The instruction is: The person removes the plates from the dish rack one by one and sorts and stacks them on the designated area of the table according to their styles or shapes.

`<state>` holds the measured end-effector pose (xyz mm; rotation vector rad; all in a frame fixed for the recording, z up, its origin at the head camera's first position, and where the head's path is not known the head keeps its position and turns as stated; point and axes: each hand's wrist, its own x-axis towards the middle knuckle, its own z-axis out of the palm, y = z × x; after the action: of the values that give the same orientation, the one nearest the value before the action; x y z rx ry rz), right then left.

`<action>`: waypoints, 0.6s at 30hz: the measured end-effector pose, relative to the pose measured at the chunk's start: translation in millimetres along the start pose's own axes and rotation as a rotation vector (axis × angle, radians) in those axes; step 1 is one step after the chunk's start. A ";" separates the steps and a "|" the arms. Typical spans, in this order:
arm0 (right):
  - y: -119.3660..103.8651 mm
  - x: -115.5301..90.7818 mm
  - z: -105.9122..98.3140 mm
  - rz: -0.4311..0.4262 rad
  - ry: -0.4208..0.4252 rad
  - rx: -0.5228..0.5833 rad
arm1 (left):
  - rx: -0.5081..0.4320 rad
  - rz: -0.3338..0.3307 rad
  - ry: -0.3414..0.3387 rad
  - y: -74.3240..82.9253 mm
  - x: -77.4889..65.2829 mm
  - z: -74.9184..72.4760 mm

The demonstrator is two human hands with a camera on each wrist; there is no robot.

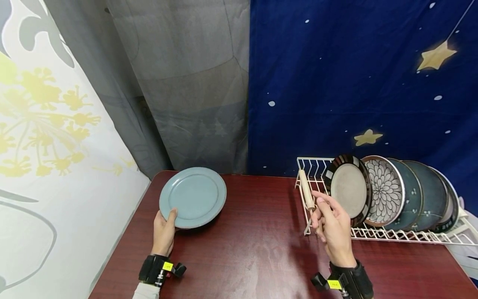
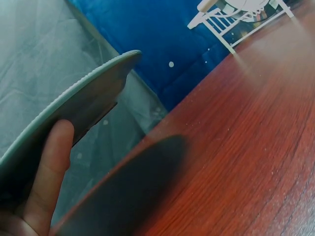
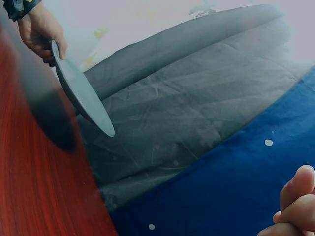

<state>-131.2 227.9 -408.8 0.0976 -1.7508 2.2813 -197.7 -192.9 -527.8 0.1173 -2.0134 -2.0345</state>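
Note:
My left hand [image 1: 163,232] grips a light blue plate [image 1: 196,195] by its near-left rim, thumb on top and fingers beneath. In the left wrist view the plate [image 2: 74,110] is tilted and held above the table, its shadow apart from it. Beside the left end of a white dish rack [image 1: 315,158], my right hand [image 1: 333,232] hovers with nothing in it, fingers loosely bent and the index finger reaching forward. That fingertip is close to the rack's wooden handle [image 1: 306,189]; whether they touch, I cannot tell.
Several plates stand upright in the rack: a dark-rimmed one [image 1: 349,189] at the left, a flower-patterned one [image 1: 384,191], then blue-grey ones [image 1: 429,195]. The reddish-brown table [image 1: 246,249] ends at grey [image 1: 194,95] and blue curtains [image 1: 317,104].

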 end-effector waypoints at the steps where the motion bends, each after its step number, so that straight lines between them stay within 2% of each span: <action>1: 0.2 -0.1 0.0 0.004 0.000 0.000 | 0.009 -0.007 0.000 -0.3 0.1 -0.5; 5: 0.4 -0.7 0.5 0.016 -0.003 -0.002 | 0.033 -0.038 0.004 1.9 -0.3 -2.0; 12: 0.8 -0.9 1.4 0.005 -0.016 -0.009 | 0.067 -0.059 0.005 15.6 -5.8 -0.6; 18: 1.1 -0.5 1.8 0.003 -0.010 -0.010 | 0.096 -0.068 0.034 1.4 -0.3 -4.2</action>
<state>-131.2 225.8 -409.5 0.1055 -1.7685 2.2773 -196.2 -196.9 -526.6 0.2415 -2.1134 -1.9612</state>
